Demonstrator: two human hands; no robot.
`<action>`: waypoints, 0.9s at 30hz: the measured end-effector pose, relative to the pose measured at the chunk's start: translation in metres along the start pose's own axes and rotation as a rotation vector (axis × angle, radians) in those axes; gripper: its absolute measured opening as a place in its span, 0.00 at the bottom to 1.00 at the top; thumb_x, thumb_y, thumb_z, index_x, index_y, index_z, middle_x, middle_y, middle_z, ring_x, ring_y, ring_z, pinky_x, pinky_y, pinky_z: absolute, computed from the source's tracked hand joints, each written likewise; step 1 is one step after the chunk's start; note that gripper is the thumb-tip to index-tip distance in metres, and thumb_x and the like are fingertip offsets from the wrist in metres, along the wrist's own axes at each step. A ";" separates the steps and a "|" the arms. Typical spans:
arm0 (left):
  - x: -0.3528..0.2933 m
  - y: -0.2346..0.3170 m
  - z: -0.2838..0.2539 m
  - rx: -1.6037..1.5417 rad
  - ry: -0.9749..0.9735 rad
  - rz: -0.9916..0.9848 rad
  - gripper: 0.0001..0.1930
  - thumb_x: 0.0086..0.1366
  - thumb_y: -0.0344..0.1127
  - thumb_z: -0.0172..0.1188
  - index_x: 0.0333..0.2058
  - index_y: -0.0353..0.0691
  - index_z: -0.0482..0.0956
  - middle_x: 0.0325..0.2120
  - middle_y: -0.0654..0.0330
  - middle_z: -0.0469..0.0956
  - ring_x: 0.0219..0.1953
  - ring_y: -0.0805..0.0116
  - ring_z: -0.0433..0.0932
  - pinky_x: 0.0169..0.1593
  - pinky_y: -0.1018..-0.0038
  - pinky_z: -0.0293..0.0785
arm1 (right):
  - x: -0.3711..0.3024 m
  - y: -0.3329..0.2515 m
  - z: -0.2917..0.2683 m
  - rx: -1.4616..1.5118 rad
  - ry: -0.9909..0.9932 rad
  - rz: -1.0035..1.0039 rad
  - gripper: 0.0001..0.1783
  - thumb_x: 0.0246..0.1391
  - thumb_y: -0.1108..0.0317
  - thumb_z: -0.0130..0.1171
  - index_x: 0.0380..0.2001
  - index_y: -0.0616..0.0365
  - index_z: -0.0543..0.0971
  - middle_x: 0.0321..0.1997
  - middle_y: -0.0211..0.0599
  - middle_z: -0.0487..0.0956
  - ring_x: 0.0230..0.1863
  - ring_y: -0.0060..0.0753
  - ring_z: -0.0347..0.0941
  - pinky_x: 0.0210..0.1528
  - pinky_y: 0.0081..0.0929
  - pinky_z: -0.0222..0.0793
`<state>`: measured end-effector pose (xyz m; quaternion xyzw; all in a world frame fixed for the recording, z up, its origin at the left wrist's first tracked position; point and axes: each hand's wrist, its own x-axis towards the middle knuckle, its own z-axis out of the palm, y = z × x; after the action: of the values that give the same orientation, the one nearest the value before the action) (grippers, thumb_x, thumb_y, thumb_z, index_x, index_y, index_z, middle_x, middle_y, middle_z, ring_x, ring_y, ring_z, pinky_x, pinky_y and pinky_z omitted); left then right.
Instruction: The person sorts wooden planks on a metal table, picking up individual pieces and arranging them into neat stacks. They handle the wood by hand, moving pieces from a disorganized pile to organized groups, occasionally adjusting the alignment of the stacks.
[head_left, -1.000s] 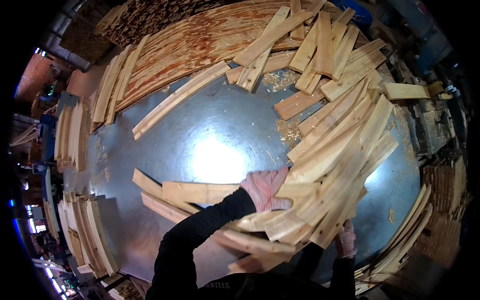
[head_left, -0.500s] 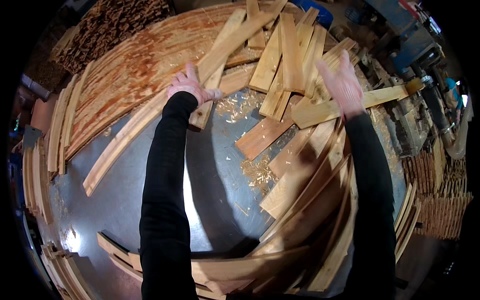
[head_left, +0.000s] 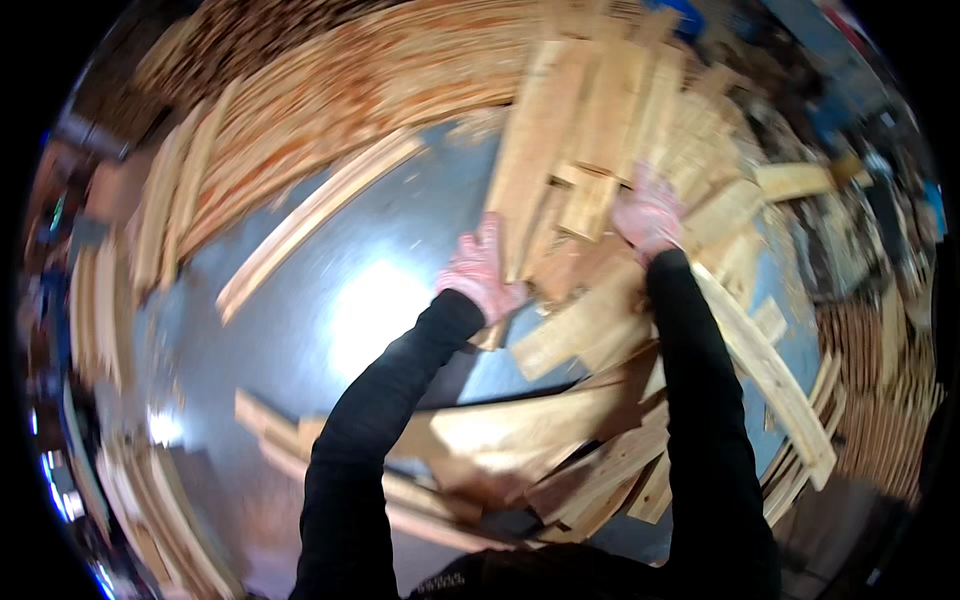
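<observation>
Across the bench [head_left: 265, 355], overlapping boards [head_left: 540, 140] lie between the left hand [head_left: 478, 268] and right hand [head_left: 649, 213], set apart; blur hides whether either grips them. Even pressure from both sides should keep their edges from skewing.

Passage is left open over the counter [head_left: 285, 325] near the lone board [head_left: 315, 228]; rightward, it is blocked by heaped planks [head_left: 575, 325].
</observation>
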<state>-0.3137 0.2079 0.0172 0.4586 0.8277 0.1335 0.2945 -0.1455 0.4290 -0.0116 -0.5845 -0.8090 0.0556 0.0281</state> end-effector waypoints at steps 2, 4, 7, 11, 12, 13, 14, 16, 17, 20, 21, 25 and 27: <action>-0.043 -0.010 0.005 -0.044 -0.041 -0.090 0.56 0.47 0.41 0.67 0.70 0.40 0.41 0.60 0.32 0.59 0.57 0.42 0.71 0.59 0.62 0.71 | -0.034 0.008 0.011 -0.019 0.027 -0.144 0.40 0.55 0.49 0.50 0.68 0.54 0.59 0.63 0.64 0.66 0.66 0.63 0.59 0.67 0.56 0.51; -0.083 -0.056 0.016 -0.346 -0.038 0.071 0.55 0.51 0.45 0.64 0.71 0.42 0.37 0.59 0.34 0.64 0.58 0.43 0.71 0.57 0.61 0.71 | -0.076 -0.018 -0.006 -0.033 -0.069 -0.188 0.43 0.54 0.47 0.52 0.69 0.55 0.57 0.64 0.67 0.64 0.68 0.65 0.54 0.68 0.59 0.48; -0.177 -0.088 -0.023 -1.371 -0.282 0.084 0.44 0.52 0.35 0.62 0.66 0.35 0.51 0.43 0.46 0.75 0.42 0.60 0.78 0.48 0.67 0.75 | -0.120 -0.029 0.000 0.031 -0.021 -0.263 0.42 0.54 0.49 0.56 0.68 0.55 0.59 0.65 0.66 0.62 0.69 0.63 0.53 0.69 0.54 0.48; -0.326 -0.125 -0.028 -1.571 -0.124 0.015 0.38 0.52 0.48 0.64 0.57 0.27 0.66 0.43 0.47 0.77 0.43 0.57 0.79 0.49 0.65 0.75 | -0.155 -0.068 -0.004 0.308 0.187 -0.571 0.38 0.55 0.57 0.59 0.67 0.56 0.61 0.65 0.60 0.64 0.68 0.59 0.56 0.69 0.47 0.52; -0.363 -0.123 -0.026 -1.613 0.064 -0.136 0.41 0.53 0.48 0.66 0.60 0.28 0.63 0.46 0.45 0.76 0.44 0.56 0.79 0.50 0.65 0.75 | -0.157 -0.083 -0.022 0.331 0.218 -0.655 0.38 0.55 0.60 0.60 0.67 0.57 0.61 0.65 0.58 0.65 0.68 0.58 0.57 0.69 0.45 0.53; -0.397 -0.132 -0.023 -1.726 0.103 -0.135 0.45 0.52 0.50 0.69 0.62 0.29 0.60 0.49 0.43 0.74 0.46 0.52 0.78 0.51 0.60 0.75 | -0.153 -0.103 -0.037 0.449 0.089 -0.808 0.36 0.55 0.63 0.59 0.66 0.58 0.62 0.64 0.51 0.67 0.67 0.53 0.59 0.69 0.42 0.55; -0.424 -0.141 -0.016 -1.836 0.146 -0.135 0.50 0.51 0.51 0.71 0.65 0.30 0.57 0.51 0.40 0.72 0.48 0.47 0.77 0.52 0.56 0.75 | -0.147 -0.128 -0.047 0.425 0.054 -0.888 0.37 0.56 0.62 0.59 0.66 0.58 0.61 0.64 0.50 0.67 0.67 0.52 0.60 0.69 0.41 0.55; -0.462 -0.152 0.006 -2.116 0.226 -0.144 0.49 0.49 0.38 0.73 0.66 0.35 0.56 0.52 0.38 0.69 0.47 0.41 0.76 0.51 0.46 0.75 | -0.131 -0.194 -0.056 0.348 -0.011 -1.057 0.37 0.56 0.59 0.59 0.67 0.58 0.60 0.65 0.46 0.67 0.66 0.49 0.60 0.70 0.40 0.54; -0.472 -0.152 0.012 -2.187 0.262 -0.102 0.47 0.48 0.37 0.71 0.65 0.33 0.57 0.52 0.39 0.69 0.49 0.40 0.75 0.55 0.45 0.71 | -0.119 -0.228 -0.048 0.173 0.044 -1.105 0.40 0.56 0.55 0.58 0.68 0.57 0.58 0.66 0.46 0.66 0.67 0.49 0.59 0.71 0.40 0.52; -0.482 -0.149 0.027 -2.542 0.551 -0.236 0.41 0.54 0.37 0.65 0.65 0.32 0.58 0.54 0.37 0.68 0.50 0.39 0.75 0.54 0.42 0.71 | -0.064 -0.321 -0.009 -0.186 0.213 -1.220 0.48 0.53 0.40 0.55 0.71 0.53 0.53 0.71 0.44 0.61 0.71 0.48 0.55 0.74 0.46 0.43; -0.485 -0.159 0.042 -2.583 0.579 -0.069 0.41 0.55 0.39 0.64 0.65 0.33 0.57 0.55 0.37 0.67 0.49 0.40 0.75 0.53 0.43 0.72 | -0.059 -0.349 0.001 -0.289 0.233 -1.219 0.52 0.50 0.35 0.55 0.72 0.50 0.52 0.73 0.43 0.58 0.74 0.48 0.51 0.74 0.52 0.38; -0.510 -0.179 0.059 -2.514 0.707 -0.157 0.42 0.60 0.47 0.64 0.66 0.33 0.55 0.55 0.40 0.69 0.46 0.46 0.78 0.51 0.50 0.76 | -0.050 -0.379 0.065 -0.188 0.073 -1.059 0.51 0.50 0.32 0.55 0.70 0.49 0.56 0.71 0.45 0.60 0.72 0.52 0.53 0.72 0.50 0.43; -0.539 -0.191 0.059 -2.167 0.597 -0.471 0.40 0.60 0.47 0.64 0.65 0.33 0.57 0.51 0.44 0.73 0.44 0.52 0.80 0.50 0.57 0.77 | -0.076 -0.378 0.042 -0.435 -0.009 -1.054 0.49 0.51 0.31 0.54 0.69 0.49 0.59 0.69 0.46 0.63 0.71 0.52 0.54 0.72 0.49 0.44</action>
<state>-0.1893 -0.3505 0.0735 -0.2520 0.3800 0.8207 0.3443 -0.4831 0.2372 -0.0054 -0.0937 -0.9843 -0.1313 -0.0722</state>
